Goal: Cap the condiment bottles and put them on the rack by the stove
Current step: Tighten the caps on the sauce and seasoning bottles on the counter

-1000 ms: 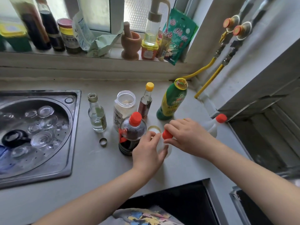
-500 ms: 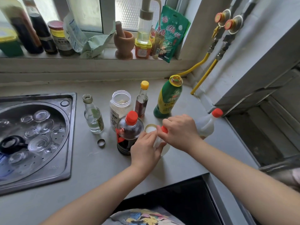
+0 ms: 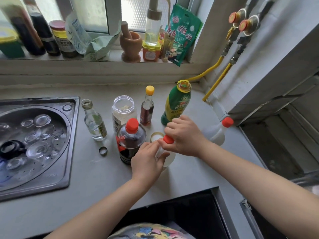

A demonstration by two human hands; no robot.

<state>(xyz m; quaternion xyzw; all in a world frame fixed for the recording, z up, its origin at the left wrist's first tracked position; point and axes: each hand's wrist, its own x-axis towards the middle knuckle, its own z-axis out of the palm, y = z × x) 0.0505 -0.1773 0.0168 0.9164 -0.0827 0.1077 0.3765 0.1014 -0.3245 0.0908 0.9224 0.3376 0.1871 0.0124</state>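
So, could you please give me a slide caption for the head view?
Right hand twists a red cap onto a white bottle steadied by the left hand.

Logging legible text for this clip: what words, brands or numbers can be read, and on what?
"糊糊": large white characters on the green packet on the windowsill.
Green bottle: label characters too blurred to read.
Yellow-lidded jar, orange tub, small glass bottle, wide plastic jar: print too small to read.
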